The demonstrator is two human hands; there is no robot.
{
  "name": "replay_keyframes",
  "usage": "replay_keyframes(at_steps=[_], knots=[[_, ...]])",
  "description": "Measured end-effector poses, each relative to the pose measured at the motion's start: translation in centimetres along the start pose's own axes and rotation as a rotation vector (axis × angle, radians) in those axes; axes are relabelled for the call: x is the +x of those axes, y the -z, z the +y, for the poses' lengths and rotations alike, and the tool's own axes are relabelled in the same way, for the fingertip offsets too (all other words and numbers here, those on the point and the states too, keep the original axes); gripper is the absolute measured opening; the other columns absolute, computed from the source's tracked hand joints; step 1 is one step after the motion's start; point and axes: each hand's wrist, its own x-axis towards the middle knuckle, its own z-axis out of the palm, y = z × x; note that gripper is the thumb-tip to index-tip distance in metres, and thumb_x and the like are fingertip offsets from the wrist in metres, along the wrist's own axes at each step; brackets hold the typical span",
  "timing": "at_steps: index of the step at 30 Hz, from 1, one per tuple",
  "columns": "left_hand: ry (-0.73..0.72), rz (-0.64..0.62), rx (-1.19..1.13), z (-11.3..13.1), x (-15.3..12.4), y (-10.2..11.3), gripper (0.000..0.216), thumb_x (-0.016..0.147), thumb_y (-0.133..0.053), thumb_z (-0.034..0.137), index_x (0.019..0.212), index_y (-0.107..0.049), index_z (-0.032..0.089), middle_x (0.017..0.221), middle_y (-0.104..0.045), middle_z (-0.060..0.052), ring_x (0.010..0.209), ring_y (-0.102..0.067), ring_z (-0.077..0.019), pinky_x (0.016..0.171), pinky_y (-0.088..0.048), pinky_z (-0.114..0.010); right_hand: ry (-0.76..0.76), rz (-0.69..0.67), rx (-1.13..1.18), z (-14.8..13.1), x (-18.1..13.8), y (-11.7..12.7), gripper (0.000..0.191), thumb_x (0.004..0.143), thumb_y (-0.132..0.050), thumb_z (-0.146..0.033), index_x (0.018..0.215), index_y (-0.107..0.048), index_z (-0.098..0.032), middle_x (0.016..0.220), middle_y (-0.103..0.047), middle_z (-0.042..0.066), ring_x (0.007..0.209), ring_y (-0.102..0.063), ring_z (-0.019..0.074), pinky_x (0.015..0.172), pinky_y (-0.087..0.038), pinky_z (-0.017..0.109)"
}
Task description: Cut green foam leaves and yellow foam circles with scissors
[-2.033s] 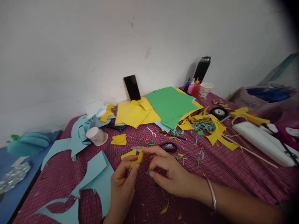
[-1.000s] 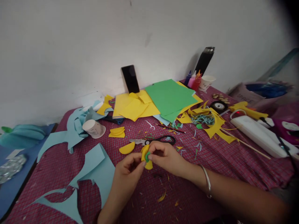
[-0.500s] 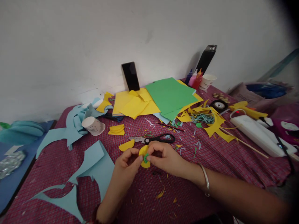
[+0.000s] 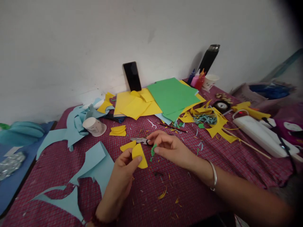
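My left hand (image 4: 124, 167) pinches a yellow paper petal (image 4: 139, 156) between thumb and fingers, held just above the red checked tablecloth (image 4: 213, 167). A short way to its right, my right hand (image 4: 169, 146) pinches a small curled green paper strip (image 4: 153, 150). The two pieces are apart. Another yellow petal (image 4: 127, 146) lies on the cloth just behind the left hand. Scissors (image 4: 140, 140) lie behind my right hand, their handles hidden by it.
Yellow and green paper sheets (image 4: 170, 96), a propped phone (image 4: 132, 76), a black flask (image 4: 208, 60) and glue bottles (image 4: 197, 78) stand at the back. A tipped paper cup (image 4: 94, 126) and blue paper offcuts (image 4: 94, 165) lie left. A yellow glue gun (image 4: 251, 110) and white case (image 4: 262, 135) lie right.
The hands have drawn apart: the green strip, pressed against the yellow petal before, is now off it in my right hand, while the left keeps the petal.
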Motion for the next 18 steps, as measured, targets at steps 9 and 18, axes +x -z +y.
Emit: replay_keyframes(at_steps=[9, 18], knots=[[0.11, -0.145, 0.134, -0.8, -0.5, -0.4, 0.011, 0.066, -0.073, 0.019, 0.074, -0.067, 0.015, 0.063, -0.061, 0.003, 0.056, -0.05, -0.0087, 0.054, -0.041, -0.019, -0.198, 0.025, -0.016, 0.1, 0.3, 0.3, 0.009, 0.076, -0.061, -0.018, 0.071, -0.054, -0.019, 0.08, -0.061, 0.001, 0.075, -0.055, 0.0136, 0.071, -0.043, 0.031], [0.073, -0.178, 0.214, -1.5, -0.4, -0.1, 0.008, 0.069, -0.069, 0.019, 0.075, -0.064, 0.016, 0.065, -0.06, 0.004, 0.058, -0.049, -0.0092, 0.057, -0.04, -0.02, -0.26, 0.041, -0.02, 1.8, 0.4, -0.5, 0.009, 0.072, -0.061, -0.014, 0.07, -0.053, -0.018, 0.063, -0.047, -0.006, 0.058, -0.042, 0.0086, 0.055, -0.033, 0.025]])
